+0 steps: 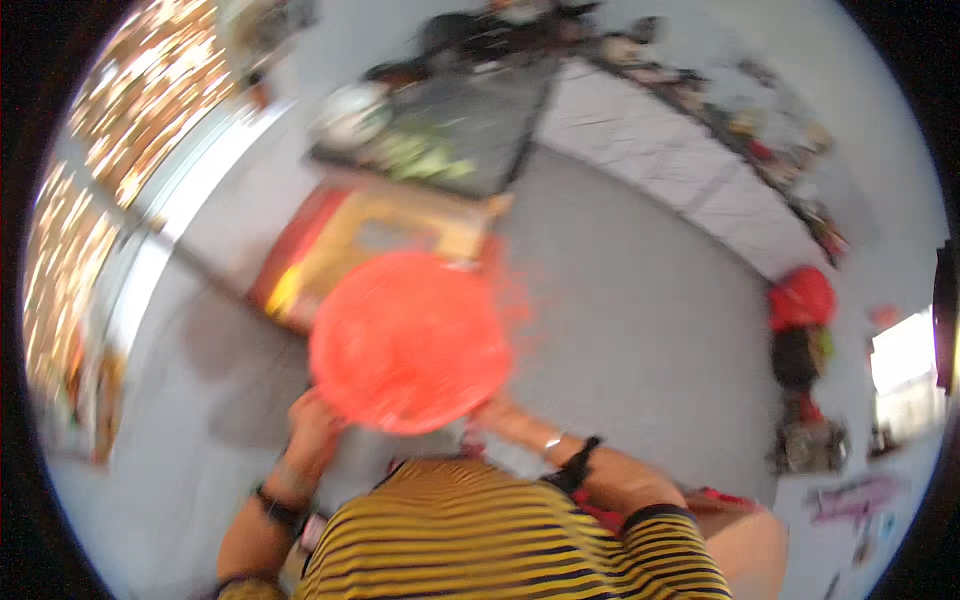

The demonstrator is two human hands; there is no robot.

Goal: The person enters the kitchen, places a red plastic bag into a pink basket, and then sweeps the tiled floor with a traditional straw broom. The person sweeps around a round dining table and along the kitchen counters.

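Note:
A round red plastic basin is held out in front of my body, and its inside faces up toward me. My left hand grips its near left rim. On the opposite side, my right hand has hold of the near right edge, with the fingers partly hidden by the basin. Motion blur hides any fine contents. Just past the basin is a brown, red and yellow box-like object, partly covered by it.
A dark counter top beyond bears blurred green leafy vegetables and a pale round vessel. A white-fronted counter runs along the right. Grey floor lies between. Several items, one a red container, stand at far right.

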